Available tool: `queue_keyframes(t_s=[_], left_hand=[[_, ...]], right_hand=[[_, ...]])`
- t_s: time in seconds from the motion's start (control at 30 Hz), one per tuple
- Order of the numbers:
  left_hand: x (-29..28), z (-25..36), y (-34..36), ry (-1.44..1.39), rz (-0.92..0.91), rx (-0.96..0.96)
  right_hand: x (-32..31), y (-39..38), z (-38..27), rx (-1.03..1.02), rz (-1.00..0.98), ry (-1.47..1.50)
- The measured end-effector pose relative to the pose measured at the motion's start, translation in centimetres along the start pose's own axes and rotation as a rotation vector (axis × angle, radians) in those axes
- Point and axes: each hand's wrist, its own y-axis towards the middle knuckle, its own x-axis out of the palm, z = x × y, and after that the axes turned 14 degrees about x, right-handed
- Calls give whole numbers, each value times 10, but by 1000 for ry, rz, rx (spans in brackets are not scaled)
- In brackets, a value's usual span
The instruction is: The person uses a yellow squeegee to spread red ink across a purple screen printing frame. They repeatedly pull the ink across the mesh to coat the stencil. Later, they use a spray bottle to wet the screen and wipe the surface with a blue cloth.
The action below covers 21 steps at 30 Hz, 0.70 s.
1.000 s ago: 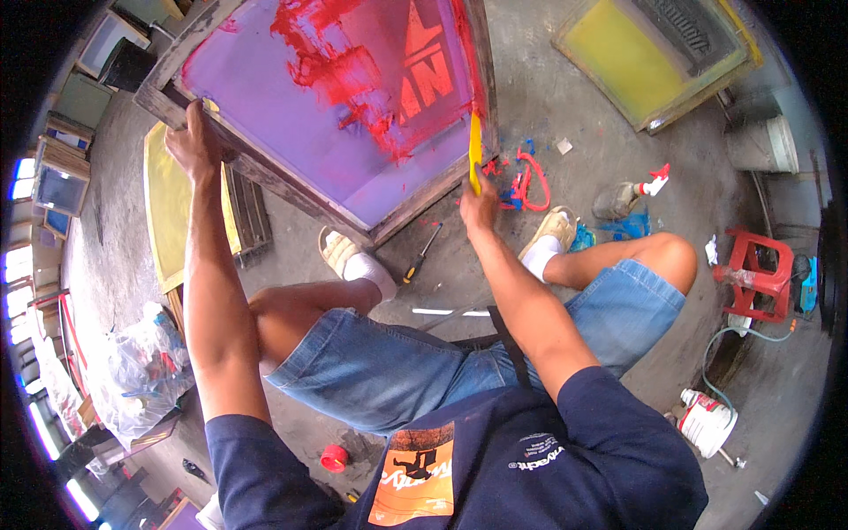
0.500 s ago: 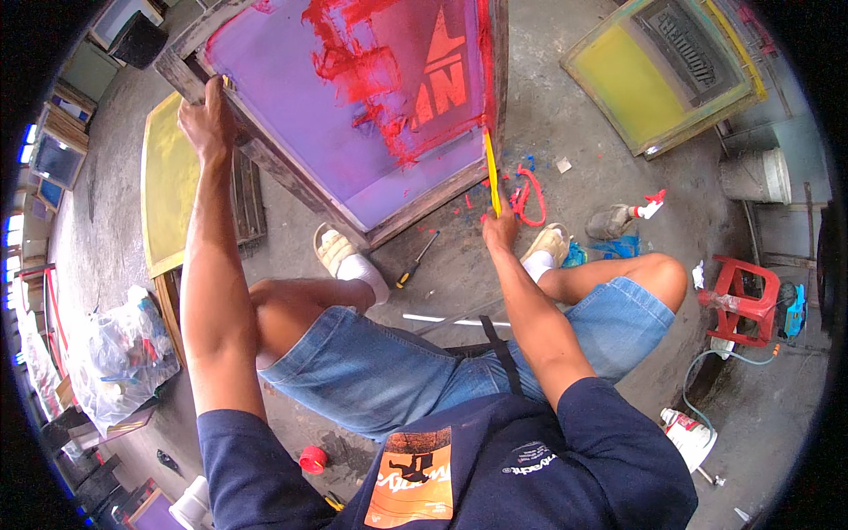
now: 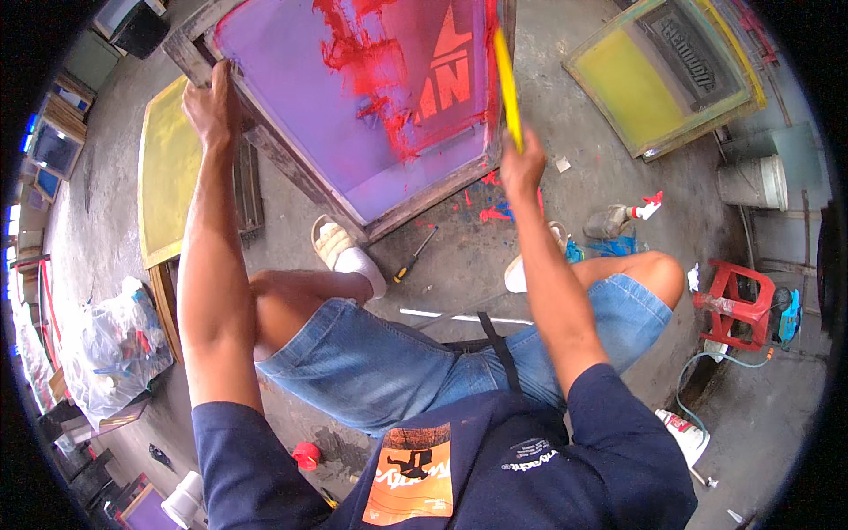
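Note:
A wooden-framed printing screen (image 3: 311,155) with purple mesh stands tilted beyond my feet. Thick red ink (image 3: 367,53) is smeared over its upper middle, beside a stencil of large letters. My left hand (image 3: 210,104) is closed round the frame's left side. In my right hand (image 3: 524,166) is a narrow, bright yellow strip-shaped tool (image 3: 509,84), pointing away from me along the frame's right edge. Motion blurs this tool, so its exact kind is unclear, and I cannot tell whether it touches the frame.
Yellow screens stand at left (image 3: 168,177) and far right (image 3: 623,84). On the floor lie a screwdriver (image 3: 415,256), red and blue ink scraps and a dark bottle (image 3: 608,222). A red stool (image 3: 740,305), white bucket (image 3: 753,182) and plastic-wrapped bundle (image 3: 115,349) stand around me.
My right hand and the yellow tool have moved away from me, up along the frame's right edge. My left hand keeps its hold on the frame.

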Motion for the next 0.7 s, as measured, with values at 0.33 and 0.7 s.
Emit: queue_keyframes(t_s=[0.33,0.7], left_hand=[[7,-10,6,19,48,-4],[3,-21,1,63,27,5]], right_hand=[[4,6,30,-150,-12,-127],[40,-64,196,497,-276,55]])
